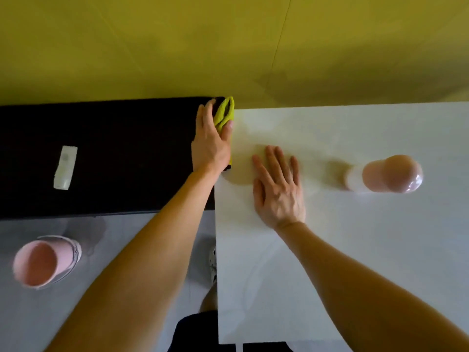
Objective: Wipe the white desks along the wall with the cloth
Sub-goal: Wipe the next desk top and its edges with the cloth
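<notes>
A white desk (pixel 355 250) fills the right half of the view and butts against a yellow wall (pixel 228 47). At the desk's far left corner, my left hand (pixel 212 141) presses down on a folded yellow-green cloth (pixel 224 111), which straddles the desk's left edge. My right hand (pixel 278 186) lies flat on the white surface just to the right, fingers spread, holding nothing.
A black surface (pixel 101 158) adjoins the desk on the left, with a small white remote-like object (pixel 65 167) on it. A pink-capped bottle (pixel 385 174) stands on the desk to the right. A pink bin (pixel 43 262) sits on the grey floor at lower left.
</notes>
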